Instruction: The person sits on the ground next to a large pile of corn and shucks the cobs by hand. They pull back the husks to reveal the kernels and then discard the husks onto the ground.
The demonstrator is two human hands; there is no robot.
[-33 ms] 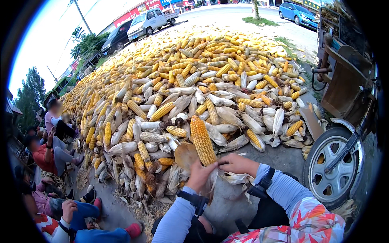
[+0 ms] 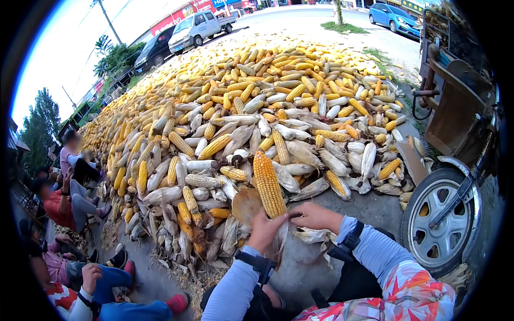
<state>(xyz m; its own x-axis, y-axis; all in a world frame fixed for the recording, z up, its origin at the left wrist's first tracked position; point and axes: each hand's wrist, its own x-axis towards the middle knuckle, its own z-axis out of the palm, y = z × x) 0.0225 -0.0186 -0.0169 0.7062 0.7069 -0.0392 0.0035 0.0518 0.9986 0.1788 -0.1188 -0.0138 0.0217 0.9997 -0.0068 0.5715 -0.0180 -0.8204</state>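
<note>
A yellow ear of corn [image 2: 269, 184] stands nearly upright at the near edge of a big corn heap, bare of husk along its kernels. Its lower end is in my left hand [image 2: 262, 231], whose fingers are wrapped round the base. Close against that base, the fingertips of my right hand [image 2: 315, 217] are pinched together on pale husk. Peeled husk [image 2: 278, 241] hangs beneath the ear between my hands. Behind my left hand a round tan piece [image 2: 247, 205], perhaps a dry husk leaf, shows beside the ear.
The corn heap [image 2: 230, 101] fills the space ahead, with husked and unhusked ears mixed. A wheeled vehicle with a spoked wheel [image 2: 440, 220] stands close at right. Several people sit along the left, one with a blue trouser leg [image 2: 136, 310] near me. Parked vehicles stand far back.
The ear of corn has shifted very slightly to the right at its tip. Both hands keep their hold.
</note>
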